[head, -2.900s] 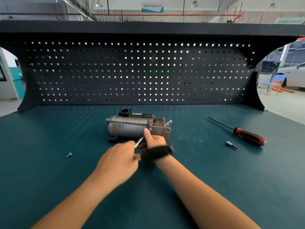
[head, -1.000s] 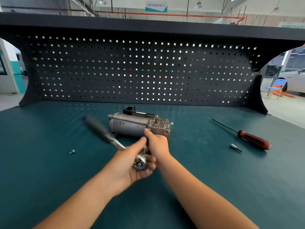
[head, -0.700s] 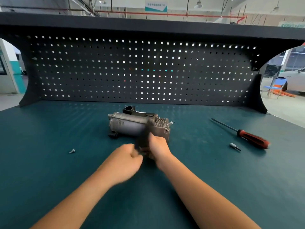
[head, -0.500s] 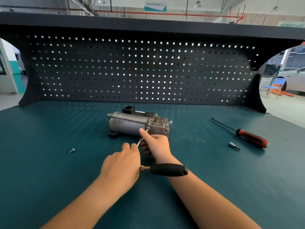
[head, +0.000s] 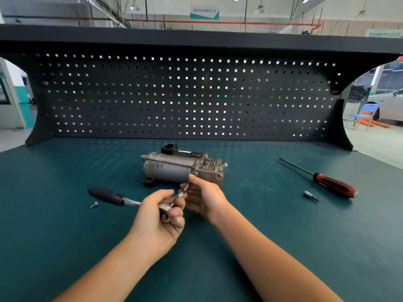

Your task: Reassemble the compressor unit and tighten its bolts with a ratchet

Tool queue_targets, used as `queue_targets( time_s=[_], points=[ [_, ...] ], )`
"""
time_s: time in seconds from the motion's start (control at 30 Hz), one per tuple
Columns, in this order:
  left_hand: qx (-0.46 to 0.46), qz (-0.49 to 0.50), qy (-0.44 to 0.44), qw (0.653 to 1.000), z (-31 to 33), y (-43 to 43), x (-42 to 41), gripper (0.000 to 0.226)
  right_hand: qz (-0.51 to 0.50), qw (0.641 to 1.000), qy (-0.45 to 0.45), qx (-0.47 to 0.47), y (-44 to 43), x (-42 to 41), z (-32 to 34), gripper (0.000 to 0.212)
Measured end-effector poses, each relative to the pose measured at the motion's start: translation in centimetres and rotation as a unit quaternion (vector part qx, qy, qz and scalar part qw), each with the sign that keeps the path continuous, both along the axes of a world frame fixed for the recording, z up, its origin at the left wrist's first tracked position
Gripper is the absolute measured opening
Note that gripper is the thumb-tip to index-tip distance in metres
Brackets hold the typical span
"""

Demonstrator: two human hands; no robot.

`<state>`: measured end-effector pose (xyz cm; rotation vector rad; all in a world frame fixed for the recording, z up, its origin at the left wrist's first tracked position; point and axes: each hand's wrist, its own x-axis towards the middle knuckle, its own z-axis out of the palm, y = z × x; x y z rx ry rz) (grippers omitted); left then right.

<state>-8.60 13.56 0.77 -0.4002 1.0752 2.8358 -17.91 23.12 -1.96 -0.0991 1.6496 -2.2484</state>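
ratchet [head: 106, 196] handle blurred | left grip [head: 156, 223] hides head | right grip [head: 206, 199] part-covers extension [head: 185, 189]

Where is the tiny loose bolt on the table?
In the head view, the loose bolt lies on the green bench top at the left, just below the black handle of the ratchet and left of the left hand.

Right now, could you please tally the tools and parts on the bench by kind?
Compressor unit: 1
Ratchet: 1
Screwdriver: 1
Loose bolt: 1
Loose bit: 1
Total: 5
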Motion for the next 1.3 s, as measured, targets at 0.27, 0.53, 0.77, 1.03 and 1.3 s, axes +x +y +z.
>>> queue_targets(
  time_s=[0.27,0.53,0.77,1.03,1.3],
  points=[
    [-0.856,0.013,0.097,0.508,-1.0,-0.9,0.1,0.029,-0.025,0.998,0.021,0.047,-0.5,0.2,-0.6,0.031],
    [-0.877,0.062,0.155,0.452,-2.5,-0.3,-0.7,0.054,-0.062,0.997,0.04,0.017,-0.8,0.3,-0.7,0.029],
    [-0.064,0.0,0.016,0.998,-0.2,-0.4,-0.4,0.042,-0.038,0.998,-0.01,-0.047,-0.6,0.1,-0.1,0.029],
    [-0.477,0.01,0.085,0.875,-0.3,-0.5,-0.6,0.018,-0.001,1.0,0.001,-0.01,-0.3,-0.4,-0.8,0.033],
    [-0.923,0.085,0.132,0.352,-2.2,-0.4,-0.2,0.053,-0.043,0.998,0.04,0.036,-0.4,-0.2,-1.0,0.028]
  ],
)
